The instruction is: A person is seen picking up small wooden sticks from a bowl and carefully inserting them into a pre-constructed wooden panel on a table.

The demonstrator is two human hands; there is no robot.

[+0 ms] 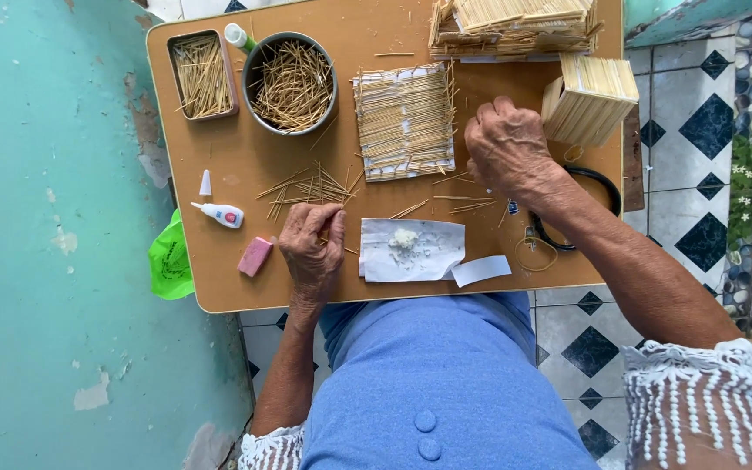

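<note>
On the wooden tabletop (219,278), the flat panel of glued sticks (405,120) lies at ten o'clock from the right hand (506,144), its sticks running left to right. That hand, nearer, rests knuckles-up, fingers curled; what they hold is hidden. The left hand (313,244) pinches thin sticks (306,187) from the loose pile at twelve o'clock.

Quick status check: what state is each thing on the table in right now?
Round metal bowl: upright, full of loose sticks.
Rectangular tin: open, holding sticks.
Glue bottle: lying flat, uncapped.
Cap: off, standing beside the bottle.
Stick mat: flat on paper.
Left hand: pinching a stick.
Right hand: closed, resting by the mat.
</note>
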